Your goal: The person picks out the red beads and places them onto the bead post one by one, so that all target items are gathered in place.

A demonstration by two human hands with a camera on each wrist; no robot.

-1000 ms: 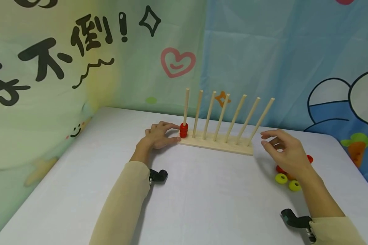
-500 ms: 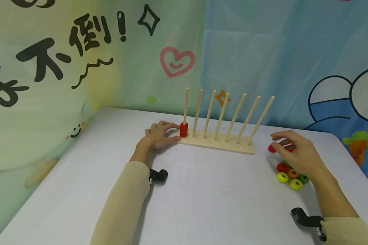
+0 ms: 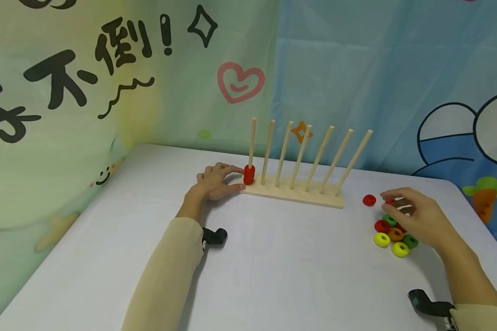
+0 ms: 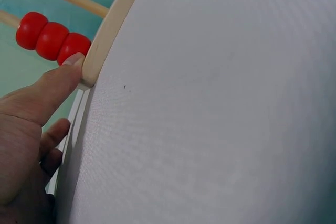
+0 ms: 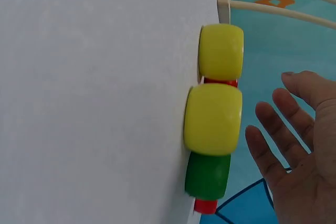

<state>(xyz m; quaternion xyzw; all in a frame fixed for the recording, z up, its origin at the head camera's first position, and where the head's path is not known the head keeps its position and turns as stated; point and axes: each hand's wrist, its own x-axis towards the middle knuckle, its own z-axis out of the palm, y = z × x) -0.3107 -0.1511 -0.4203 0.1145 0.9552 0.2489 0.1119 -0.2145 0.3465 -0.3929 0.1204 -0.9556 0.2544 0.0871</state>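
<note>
A wooden peg rack (image 3: 294,195) with a row of upright pegs stands toward the back of the table. Three red beads (image 4: 51,40) are stacked on its leftmost peg. My left hand (image 3: 215,183) holds the left end of the base between thumb and index finger, the thumb right at the lowest bead. Over the loose beads at the right hovers my right hand (image 3: 420,216), fingers apart and gently curved, nothing held. One red bead (image 3: 389,202) shows partly behind its fingertips; another red bead (image 3: 369,200) lies to their left.
Below the right hand, several loose beads lie clustered, among them a yellow bead (image 3: 400,249), an orange bead (image 3: 395,234) and a green bead (image 3: 410,241). A white cloth covers the table (image 3: 273,276). A printed curtain (image 3: 339,69) hangs behind it.
My right hand has moved right and toward me, away from the rack's right end. A red bead now lies uncovered left of its fingertips. The left hand stays at the rack.
</note>
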